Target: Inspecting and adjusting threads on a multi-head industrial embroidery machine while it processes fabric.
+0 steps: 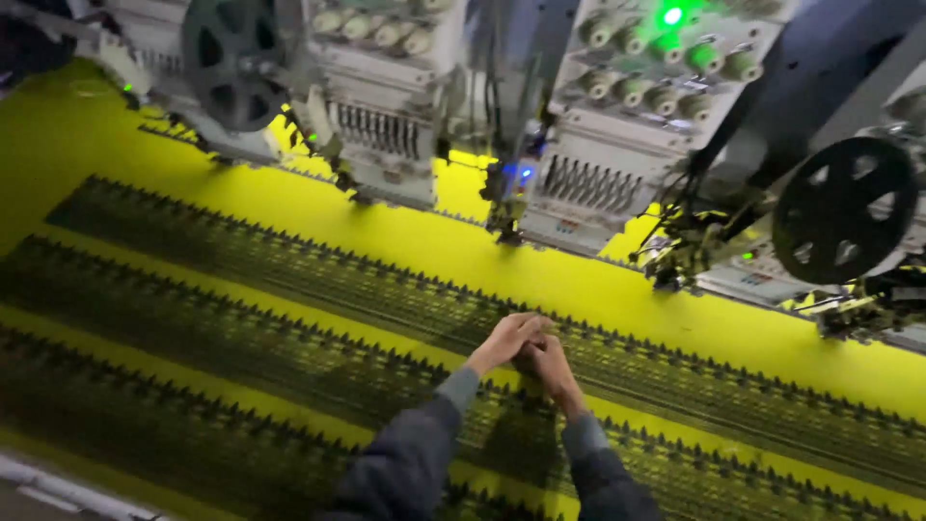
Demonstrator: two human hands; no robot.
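Both hands meet over the stretched bright yellow fabric (pixel 540 265) on the embroidery machine bed: the left hand (pixel 503 341) and right hand (pixel 552 365) touch, fingers curled together on a dark embroidered band (pixel 289 280); what they pinch cannot be told. White embroidery heads (pixel 386 125) stand along the far edge.

a row of pale embroidery machine heads (pixel 617 164), green lamp (pixel 672 15) lit, in seemingly dim light.

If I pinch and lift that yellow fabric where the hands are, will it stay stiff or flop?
The yellow fabric lies flat and smooth under the embroidery heads, so it is probably held taut and would resist lifting. The dark embroidered bands look densely stitched, likely stiffer than the bare cloth. Both hands, left hand and right hand, meet on one band.
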